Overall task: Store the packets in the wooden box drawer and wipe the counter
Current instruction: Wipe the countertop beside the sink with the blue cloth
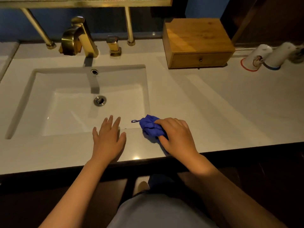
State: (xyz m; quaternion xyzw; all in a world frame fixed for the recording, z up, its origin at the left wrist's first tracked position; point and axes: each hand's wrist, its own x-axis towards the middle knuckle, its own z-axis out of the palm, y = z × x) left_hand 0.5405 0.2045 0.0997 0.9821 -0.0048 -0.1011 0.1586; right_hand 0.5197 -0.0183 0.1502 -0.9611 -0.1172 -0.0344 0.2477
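My right hand (pixel 176 134) presses a crumpled blue cloth (pixel 150 127) onto the white counter (pixel 222 104) at the sink's front right corner, fingers curled over it. Flat on the counter's front strip lies my left hand (pixel 107 137), fingers spread, holding nothing. The wooden box (pixel 197 41) stands at the back right of the counter, and its drawer (pixel 199 60) is closed. No packets are in view.
A rectangular white sink (pixel 32 99) fills the left half, with a gold faucet (pixel 77 38) and a gold handle (pixel 114 46) behind it. Two upturned white cups (pixel 256 57) stand right of the box. The counter's dark front edge (pixel 246 148) runs below my hands.
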